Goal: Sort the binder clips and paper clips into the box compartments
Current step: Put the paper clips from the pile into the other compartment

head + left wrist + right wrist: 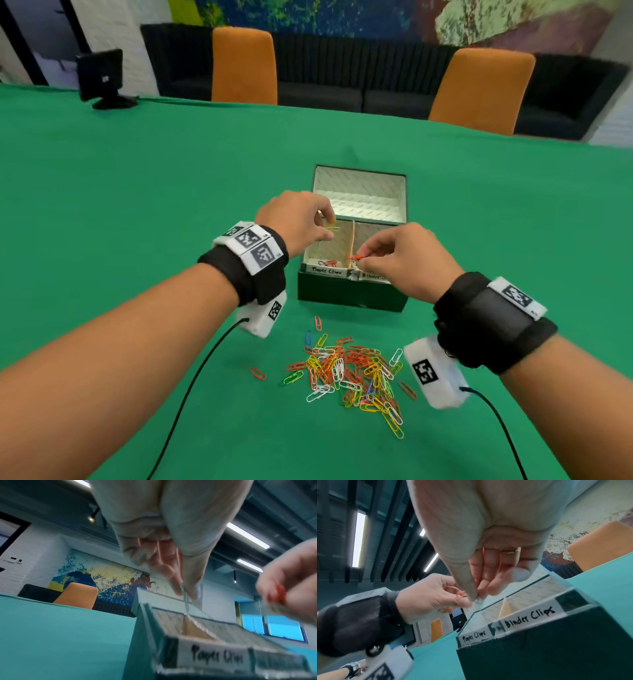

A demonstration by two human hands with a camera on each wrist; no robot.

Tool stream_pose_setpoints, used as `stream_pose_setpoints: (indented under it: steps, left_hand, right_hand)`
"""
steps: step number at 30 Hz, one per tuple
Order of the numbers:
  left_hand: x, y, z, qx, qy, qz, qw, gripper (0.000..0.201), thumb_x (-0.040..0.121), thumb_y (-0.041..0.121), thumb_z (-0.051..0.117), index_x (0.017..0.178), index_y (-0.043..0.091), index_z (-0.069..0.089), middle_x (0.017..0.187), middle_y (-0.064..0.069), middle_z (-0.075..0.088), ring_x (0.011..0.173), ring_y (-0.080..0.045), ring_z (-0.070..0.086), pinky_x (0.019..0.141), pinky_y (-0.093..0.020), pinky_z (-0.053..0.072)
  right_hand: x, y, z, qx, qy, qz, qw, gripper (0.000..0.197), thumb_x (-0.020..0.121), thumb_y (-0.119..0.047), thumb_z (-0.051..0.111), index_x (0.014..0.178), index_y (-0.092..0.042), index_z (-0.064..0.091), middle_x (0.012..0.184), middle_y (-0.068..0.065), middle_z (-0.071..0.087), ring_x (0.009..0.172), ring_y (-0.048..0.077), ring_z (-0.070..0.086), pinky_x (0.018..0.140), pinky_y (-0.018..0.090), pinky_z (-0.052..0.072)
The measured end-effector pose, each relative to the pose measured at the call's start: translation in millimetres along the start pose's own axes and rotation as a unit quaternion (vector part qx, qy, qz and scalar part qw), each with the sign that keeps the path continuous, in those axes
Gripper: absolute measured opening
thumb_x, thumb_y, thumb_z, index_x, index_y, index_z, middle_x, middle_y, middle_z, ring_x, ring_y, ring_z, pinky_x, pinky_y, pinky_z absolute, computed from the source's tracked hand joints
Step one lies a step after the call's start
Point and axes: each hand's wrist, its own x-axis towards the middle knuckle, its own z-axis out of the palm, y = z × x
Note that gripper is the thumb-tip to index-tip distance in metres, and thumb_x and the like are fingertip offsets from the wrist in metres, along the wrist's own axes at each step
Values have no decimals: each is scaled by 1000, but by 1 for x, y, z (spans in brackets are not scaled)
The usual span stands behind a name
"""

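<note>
Wire paper clips (352, 371), heaped, dark rectangular box (352, 294)

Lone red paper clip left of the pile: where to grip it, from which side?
Judging by the head view, the lone red paper clip lies flat on the green table, apart from the pile, cloth bare around it. Best guess: come straight down and pinch across its two long sides near the middle; the wire is too thin and flat for a side approach.
</note>
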Motion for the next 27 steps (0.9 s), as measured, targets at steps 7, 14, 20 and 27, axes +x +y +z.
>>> stream_pose_setpoints:
  steps: [7, 14, 20, 27]
  left_hand:
    - [-11, -4, 19, 67, -84, 13, 994, 33, 80, 40, 73, 107, 22, 71, 105, 2, 72, 95, -18, 65, 83, -28, 48]
    - [-51, -12, 5, 61, -48, 22, 997, 18, 87, 31, 57, 101, 31, 68, 98, 11, 71, 92, -16, 63, 80, -28, 47]
    - [-92, -26, 35, 81, -194, 39, 977, 26, 89, 47, 55, 109, 32, 62, 104, 8, 66, 97, -18, 61, 85, -35, 50]
    - [-103, -17, 61, 68, -279, 102, 952, 67, 74, 64, 64, 130, 30, 49, 122, 1, 48, 111, -18, 52, 96, -35, 44]
  right_hand:
    - [35, -22, 1, 49, 102, -7, 994, 7, 81, -18, 71, 76, -24, 73, 71, -9, 67, 66, 4, 59, 60, 14, 44]
    - [51, -21, 35, -80, -18, 4, 997, 20, 84, -14, 62, 85, -28, 76, 91, -2, 75, 83, 17, 67, 82, 34, 56]
    - [16, -16, 26, -22, 17, -49, 998, 31, 90, -10, 49, 101, -25, 75, 95, -7, 73, 84, 11, 64, 82, 23, 50]
    - [-55, 23, 21, -100, -163, -33, 981, 15, 87, -24, 62, 96, -30, 73, 81, -17, 69, 75, 8, 63, 72, 13, 46]
